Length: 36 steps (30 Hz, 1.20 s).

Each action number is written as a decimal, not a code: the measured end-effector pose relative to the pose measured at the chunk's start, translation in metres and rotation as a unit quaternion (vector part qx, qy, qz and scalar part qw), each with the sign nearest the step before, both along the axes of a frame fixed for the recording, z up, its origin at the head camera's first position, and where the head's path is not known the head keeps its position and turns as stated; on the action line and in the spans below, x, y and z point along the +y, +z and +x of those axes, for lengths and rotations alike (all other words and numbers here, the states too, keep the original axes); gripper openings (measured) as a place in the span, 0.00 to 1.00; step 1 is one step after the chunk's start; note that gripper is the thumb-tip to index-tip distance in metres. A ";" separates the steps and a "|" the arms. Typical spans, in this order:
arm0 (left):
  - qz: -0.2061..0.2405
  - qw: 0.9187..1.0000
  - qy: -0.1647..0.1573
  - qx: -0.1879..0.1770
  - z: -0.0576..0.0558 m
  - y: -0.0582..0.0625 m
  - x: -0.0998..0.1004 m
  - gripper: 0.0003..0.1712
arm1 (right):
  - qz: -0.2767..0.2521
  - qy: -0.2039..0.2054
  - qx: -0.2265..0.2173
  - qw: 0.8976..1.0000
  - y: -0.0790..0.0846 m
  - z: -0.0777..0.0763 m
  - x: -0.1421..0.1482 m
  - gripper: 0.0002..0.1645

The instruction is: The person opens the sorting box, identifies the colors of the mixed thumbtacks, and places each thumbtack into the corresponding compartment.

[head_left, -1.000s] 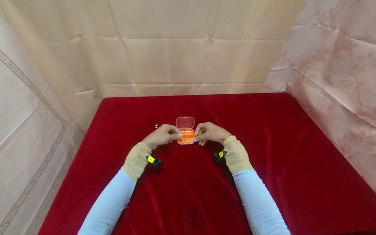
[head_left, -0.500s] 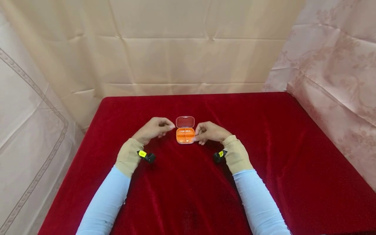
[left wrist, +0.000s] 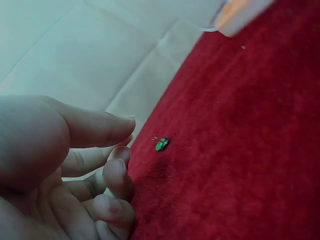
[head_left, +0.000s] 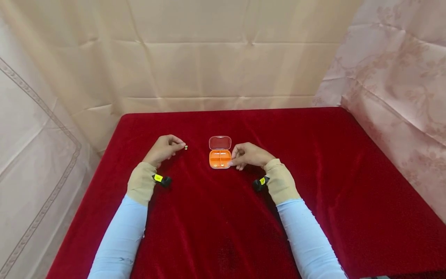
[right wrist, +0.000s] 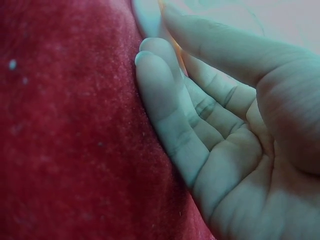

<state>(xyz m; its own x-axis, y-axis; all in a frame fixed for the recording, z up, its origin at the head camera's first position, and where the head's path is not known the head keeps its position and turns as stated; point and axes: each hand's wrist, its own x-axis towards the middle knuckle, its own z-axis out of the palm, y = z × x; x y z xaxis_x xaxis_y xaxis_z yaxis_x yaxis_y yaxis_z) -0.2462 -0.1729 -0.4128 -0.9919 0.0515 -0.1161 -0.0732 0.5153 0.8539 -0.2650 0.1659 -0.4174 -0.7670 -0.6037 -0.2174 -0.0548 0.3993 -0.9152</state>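
An orange pill box (head_left: 220, 159) with a raised clear lid (head_left: 220, 143) sits on red cloth; tiny light pieces lie in its two front compartments. My right hand (head_left: 251, 155) pinches the box's right edge, thumb at the front corner; the right wrist view shows its fingers (right wrist: 160, 85) beside the box wall. To the left, my left hand (head_left: 164, 149) reaches two tiny yellowish-green pieces (head_left: 186, 147). Up close in the left wrist view they look shiny green (left wrist: 162, 144), with thin pin-like bits. The left fingertips are just short of them, fingers loosely bent, nothing visible between.
Red velvet cloth (head_left: 223, 217) covers the table, its far edge meeting a beige curtain (head_left: 223, 69). Patterned fabric hangs at the right and pale fabric at the left. Each wrist bears a small black camera.
My left hand has moved from the pill box leftward to the tiny pieces. A second light piece now shows in the box's front left compartment. The right hand stays at the box.
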 end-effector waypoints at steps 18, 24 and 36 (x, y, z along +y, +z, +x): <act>-0.133 0.991 0.001 0.031 0.002 -0.010 0.009 0.14 | 0.005 -0.005 0.001 1.000 -0.005 0.003 0.000 0.19; -0.146 0.989 0.004 0.037 0.002 -0.010 0.010 0.14 | 0.009 -0.002 0.007 1.000 -0.004 0.002 -0.001 0.20; -0.125 0.991 0.010 0.038 0.003 -0.005 0.009 0.13 | 0.007 0.000 0.007 1.000 -0.001 0.001 -0.003 0.18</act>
